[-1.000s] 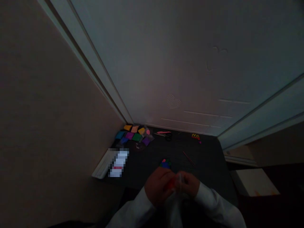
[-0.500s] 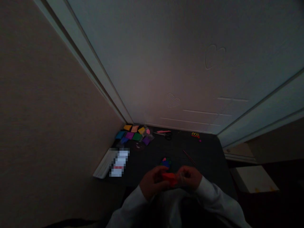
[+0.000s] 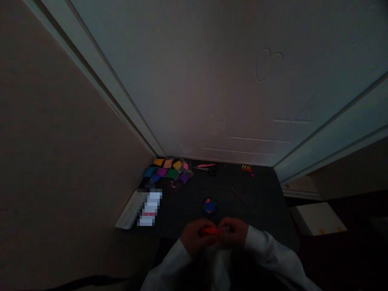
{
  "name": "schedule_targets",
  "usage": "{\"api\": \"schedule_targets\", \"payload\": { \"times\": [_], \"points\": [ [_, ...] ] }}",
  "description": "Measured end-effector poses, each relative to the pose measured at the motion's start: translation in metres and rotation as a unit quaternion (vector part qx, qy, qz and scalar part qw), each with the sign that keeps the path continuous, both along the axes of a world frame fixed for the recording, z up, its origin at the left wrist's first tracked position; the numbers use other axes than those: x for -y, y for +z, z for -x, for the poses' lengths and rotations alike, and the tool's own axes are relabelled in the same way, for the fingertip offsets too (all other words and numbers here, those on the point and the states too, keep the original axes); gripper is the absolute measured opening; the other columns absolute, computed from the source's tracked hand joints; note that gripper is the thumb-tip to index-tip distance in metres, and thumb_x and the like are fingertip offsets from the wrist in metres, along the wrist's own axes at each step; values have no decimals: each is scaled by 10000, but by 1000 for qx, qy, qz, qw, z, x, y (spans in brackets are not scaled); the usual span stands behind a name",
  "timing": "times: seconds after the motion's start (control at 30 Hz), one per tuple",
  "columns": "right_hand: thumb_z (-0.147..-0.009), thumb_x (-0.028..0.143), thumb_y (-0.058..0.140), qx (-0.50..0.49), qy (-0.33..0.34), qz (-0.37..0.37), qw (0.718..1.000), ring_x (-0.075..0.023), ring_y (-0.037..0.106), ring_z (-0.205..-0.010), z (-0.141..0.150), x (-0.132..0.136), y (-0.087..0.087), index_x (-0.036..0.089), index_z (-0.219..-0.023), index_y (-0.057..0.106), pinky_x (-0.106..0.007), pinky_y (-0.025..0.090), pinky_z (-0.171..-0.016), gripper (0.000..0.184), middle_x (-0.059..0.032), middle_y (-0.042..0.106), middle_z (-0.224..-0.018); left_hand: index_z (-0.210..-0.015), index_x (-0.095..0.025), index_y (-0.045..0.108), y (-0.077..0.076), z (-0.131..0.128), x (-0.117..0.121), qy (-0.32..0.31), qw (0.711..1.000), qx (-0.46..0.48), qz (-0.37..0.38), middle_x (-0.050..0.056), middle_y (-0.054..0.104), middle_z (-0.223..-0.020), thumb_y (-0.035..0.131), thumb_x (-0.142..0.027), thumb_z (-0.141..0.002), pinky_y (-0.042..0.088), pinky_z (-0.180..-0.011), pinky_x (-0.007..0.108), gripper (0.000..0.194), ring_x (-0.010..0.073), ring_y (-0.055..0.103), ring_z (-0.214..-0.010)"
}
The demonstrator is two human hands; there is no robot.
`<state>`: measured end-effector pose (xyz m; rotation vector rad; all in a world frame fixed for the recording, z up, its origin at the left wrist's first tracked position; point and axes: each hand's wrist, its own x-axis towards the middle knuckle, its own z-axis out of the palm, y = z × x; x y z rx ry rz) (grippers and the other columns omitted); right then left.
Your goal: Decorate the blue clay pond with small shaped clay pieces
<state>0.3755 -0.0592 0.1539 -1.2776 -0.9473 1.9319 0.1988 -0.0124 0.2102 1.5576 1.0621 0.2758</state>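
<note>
Near the table's front edge, my left hand (image 3: 196, 236) has its fingers closed around a bright red clay packet (image 3: 209, 230). My right hand (image 3: 237, 231) pinches the clear plastic at the packet's right end, close to the left fingertips. Dim light hides whether the bag is torn. Just beyond the hands lies a round blue piece (image 3: 209, 207) with green, pink and yellow bits on it. A thin reddish stick-like tool (image 3: 239, 197) rests to the right of that piece.
Several coloured packets (image 3: 162, 172) lie at the back left, beside scissors (image 3: 209, 169) and a pink tool (image 3: 206, 165). A red piece with yellow dots (image 3: 246, 167) sits back right. A white booklet (image 3: 131, 212) is left; a white box (image 3: 321, 218) stands right of the table.
My hands have drawn closer together around the red packet and cover more of it. The blue piece now shows fully, clear of my fingers. The view has shifted slightly.
</note>
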Motion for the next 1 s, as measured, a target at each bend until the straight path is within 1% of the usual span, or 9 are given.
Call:
{"api": "schedule_targets", "payload": {
  "times": [0.17, 0.3, 0.37, 0.43, 0.53, 0.67, 0.77, 0.87, 1.0],
  "points": [
    [-532, 398, 713, -42, -16, 6, 999, -91, 536, -473, -3, 0, -5, 143, -790, 513, -228, 428, -446, 414, 15, 603, -613, -753, -156, 648, -4, 1, 0, 28, 999, 23, -3, 19, 628, -720, 626, -293, -601, 392, -657, 253, 205, 165, 544, -693],
    [-558, 422, 691, -57, -42, -8, 997, -94, 550, -504, -4, -1, -5, 149, -781, 514, -220, 435, -449, 395, 14, 603, -622, -749, -155, 635, -14, 3, 1, 53, 996, 59, 28, 26, 630, -726, 646, -328, -594, 401, -668, 265, 233, 172, 552, -708],
    [-570, 436, 679, -58, -58, -14, 997, -83, 535, -474, -5, -2, -4, 152, -783, 515, -212, 425, -437, 391, 25, 590, -596, -820, -151, 608, -20, 2, 2, 67, 992, 86, 62, 42, 638, -791, 655, -331, -589, 417, -688, 275, 297, 178, 566, -749],
    [-573, 458, 668, -57, -72, -18, 996, -69, 510, -432, -5, -3, -3, 156, -795, 514, -205, 409, -421, 405, 36, 577, -571, -944, -151, 551, -26, 0, 3, 80, 985, 116, 103, 65, 633, -888, 666, -347, -575, 434, -699, 287, 434, 185, 578, -797],
    [-570, 502, 650, -56, -81, -20, 995, -63, 482, -406, -2, -3, -3, 159, -838, 519, -194, 376, -393, 454, 48, 553, -534, -1010, -138, 501, -32, -2, 5, 95, 973, 140, 158, 75, 629, -878, 675, -393, -551, 453, -623, 295, 553, 174, 590, -706],
    [-589, 528, 622, -52, -80, -15, 995, -32, 384, -336, 4, 0, -2, 141, -866, 534, -160, 270, -326, 484, 75, 487, -458, -843, -104, 578, -35, -1, 5, 89, 967, 137, 195, 21, 611, -648, 702, -366, -532, 414, -514, 260, 425, 119, 526, -518],
    [-578, 522, 633, -50, -85, -14, 995, -21, 372, -338, 4, 3, 0, 142, -865, 540, -154, 251, -326, 486, 76, 482, -477, -801, -100, 599, -34, 0, 3, 77, 966, 139, 204, -6, 584, -569, 707, -346, -531, 383, -478, 237, 381, 97, 486, -472],
    [-523, 509, 676, -45, -90, -17, 995, -25, 374, -340, 1, 4, 3, 148, -857, 535, -156, 246, -331, 512, 83, 470, -466, -806, -102, 610, -32, -3, 1, 75, 966, 146, 198, 3, 606, -601, 710, -325, -531, 397, -524, 244, 368, 111, 515, -519],
    [-591, 524, 621, -23, -105, -27, 994, -32, 368, -322, -5, 1, 3, 149, -872, 514, -159, 230, -328, 481, 77, 477, -445, -846, -108, 612, -32, -8, 2, 94, 965, 162, 186, 39, 654, -728, 703, -316, -545, 424, -650, 282, 377, 158, 573, -668]
  ]
}}
